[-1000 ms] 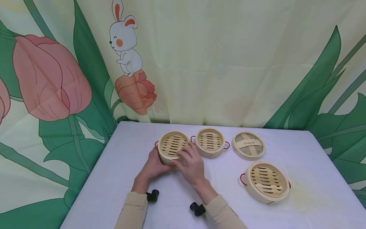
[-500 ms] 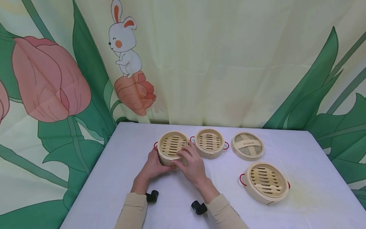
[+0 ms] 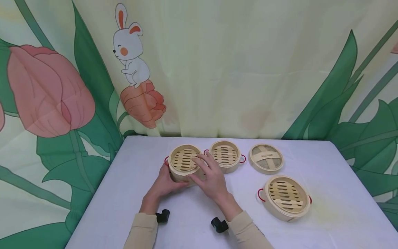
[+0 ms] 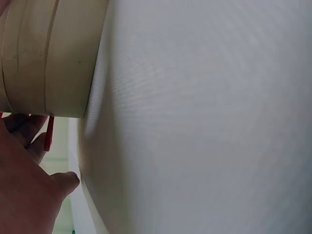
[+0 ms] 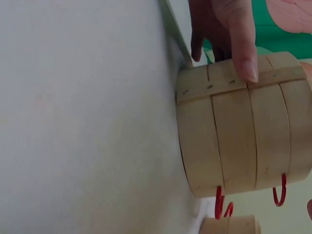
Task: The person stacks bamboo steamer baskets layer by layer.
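Observation:
Two stacked bamboo steamers (image 3: pixel 184 159) with red handles stand at the table's back left. In the right wrist view the stack (image 5: pixel 234 141) shows both bands and their handles. My left hand (image 3: pixel 163 181) grips its left side, the thumb on the near wall. In the left wrist view, fingers of the left hand (image 4: pixel 24 180) lie by a red handle (image 4: pixel 49 134). My right hand (image 3: pixel 212 178) hovers at the stack's right front with fingers spread over the rim; whether it touches is unclear. In the right wrist view just a fingertip (image 5: pixel 310 208) shows, apart from the wall.
Close to the right of the stack is another slatted steamer (image 3: pixel 225 155) with red handles. A woven bamboo lid (image 3: pixel 266 159) lies beyond it. A larger slatted steamer (image 3: pixel 286 197) sits nearer at the right. A printed curtain (image 3: pixel 233 69) hangs behind the white table (image 3: pixel 186 221).
The right hand's fingers have spread a little and lifted from the stack's rim. My left hand keeps its grip. The head view has shifted slightly; the stack stays in place.

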A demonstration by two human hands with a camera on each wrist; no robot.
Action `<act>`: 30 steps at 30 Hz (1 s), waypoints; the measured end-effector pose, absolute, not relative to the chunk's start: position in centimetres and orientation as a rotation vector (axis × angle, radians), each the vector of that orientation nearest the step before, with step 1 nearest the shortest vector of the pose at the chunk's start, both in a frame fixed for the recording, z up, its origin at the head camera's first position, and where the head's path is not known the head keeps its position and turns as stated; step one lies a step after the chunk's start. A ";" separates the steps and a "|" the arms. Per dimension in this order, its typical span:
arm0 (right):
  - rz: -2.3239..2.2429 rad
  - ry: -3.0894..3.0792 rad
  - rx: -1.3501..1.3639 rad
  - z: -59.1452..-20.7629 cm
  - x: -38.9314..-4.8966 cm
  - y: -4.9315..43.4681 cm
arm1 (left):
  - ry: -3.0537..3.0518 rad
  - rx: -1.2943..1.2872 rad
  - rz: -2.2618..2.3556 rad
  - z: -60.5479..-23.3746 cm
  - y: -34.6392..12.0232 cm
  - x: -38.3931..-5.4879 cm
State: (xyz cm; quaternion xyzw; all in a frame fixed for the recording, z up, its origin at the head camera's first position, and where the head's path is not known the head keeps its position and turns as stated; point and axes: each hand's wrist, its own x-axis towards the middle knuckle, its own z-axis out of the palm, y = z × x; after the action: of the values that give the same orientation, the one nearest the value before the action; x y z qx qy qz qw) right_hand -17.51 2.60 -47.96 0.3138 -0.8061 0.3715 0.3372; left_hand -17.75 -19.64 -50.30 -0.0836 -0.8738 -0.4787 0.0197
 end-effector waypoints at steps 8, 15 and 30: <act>0.949 -2.088 0.826 -47.3 -17.9 4.1 | -2.783 -0.134 -1.493 -49.7 -20.3 -17.6; 0.900 -2.066 0.781 -47.5 -18.5 6.0 | -2.756 -0.070 -1.524 -48.4 -21.0 -17.5; 0.782 -2.197 0.686 -49.5 -19.4 9.3 | -2.736 -0.247 -1.343 -46.7 -19.6 -18.1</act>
State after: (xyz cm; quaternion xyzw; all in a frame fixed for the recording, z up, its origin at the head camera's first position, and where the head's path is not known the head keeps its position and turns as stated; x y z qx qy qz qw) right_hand -19.41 9.33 -49.49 0.2646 -0.8474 0.3014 0.3479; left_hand -18.10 -19.59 -46.71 -0.0808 -0.8940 -0.4388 0.0421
